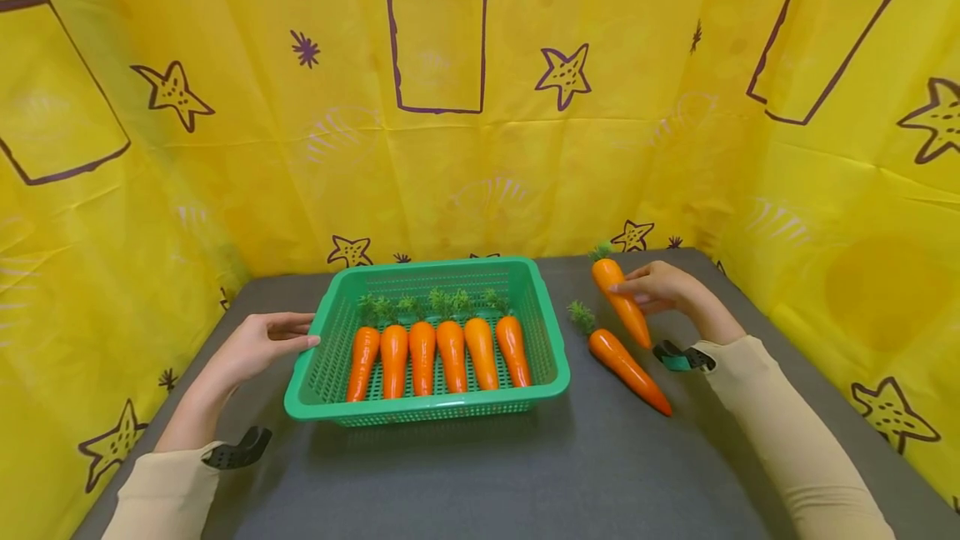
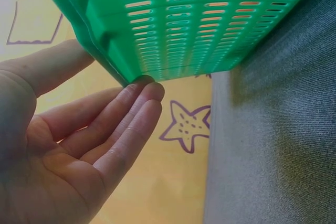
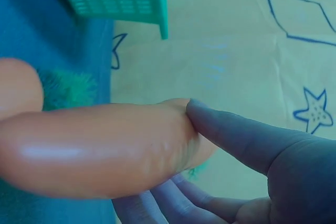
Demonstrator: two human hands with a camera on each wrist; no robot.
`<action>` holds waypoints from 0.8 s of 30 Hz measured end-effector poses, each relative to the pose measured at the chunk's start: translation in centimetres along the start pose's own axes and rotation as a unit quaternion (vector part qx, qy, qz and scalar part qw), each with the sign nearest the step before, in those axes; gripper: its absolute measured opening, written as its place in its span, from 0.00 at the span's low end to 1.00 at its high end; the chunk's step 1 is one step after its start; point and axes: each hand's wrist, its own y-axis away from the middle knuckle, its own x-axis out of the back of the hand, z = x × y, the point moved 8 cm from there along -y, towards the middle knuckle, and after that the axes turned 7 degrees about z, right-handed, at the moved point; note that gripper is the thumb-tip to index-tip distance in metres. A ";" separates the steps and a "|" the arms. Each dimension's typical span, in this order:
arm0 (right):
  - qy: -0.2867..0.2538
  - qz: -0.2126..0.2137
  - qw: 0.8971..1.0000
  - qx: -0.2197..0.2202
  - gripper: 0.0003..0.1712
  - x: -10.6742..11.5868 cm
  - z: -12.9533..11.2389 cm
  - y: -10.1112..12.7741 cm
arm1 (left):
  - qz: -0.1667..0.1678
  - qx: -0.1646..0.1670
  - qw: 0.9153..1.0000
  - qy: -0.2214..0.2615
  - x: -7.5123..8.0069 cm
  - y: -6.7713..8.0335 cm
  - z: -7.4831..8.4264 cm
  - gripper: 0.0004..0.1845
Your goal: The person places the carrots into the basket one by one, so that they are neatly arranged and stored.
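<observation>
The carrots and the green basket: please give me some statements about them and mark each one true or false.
1. Six carrots lie in the green basket. True.
2. The right hand holds a carrot. True.
3. The left hand grips a carrot. False: its straight fingers touch the basket's left rim.
4. Two carrots are outside the basket, on its right. True: one is held, one lies on the grey table.
5. The basket is upside down. False: it stands upright.

I see bare table (image 1: 525, 473) open below my right hand (image 1: 663, 288); the second carrot (image 1: 628, 370) and basket (image 1: 551, 332) wall block its left.
</observation>
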 end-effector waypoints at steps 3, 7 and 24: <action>-0.002 -0.006 1.000 0.003 0.44 -0.2 -0.8 0.3 | -0.001 -0.003 1.000 -0.002 0.0 0.0 0.0 0.33; -0.006 -0.012 1.000 0.014 0.44 -0.4 -2.2 0.7 | -0.004 -0.004 1.000 -0.006 0.1 0.0 0.1 0.33; 0.005 -0.016 0.999 0.042 0.44 -2.6 -7.0 1.1 | -0.009 -0.012 1.000 -0.014 0.4 -0.2 0.5 0.33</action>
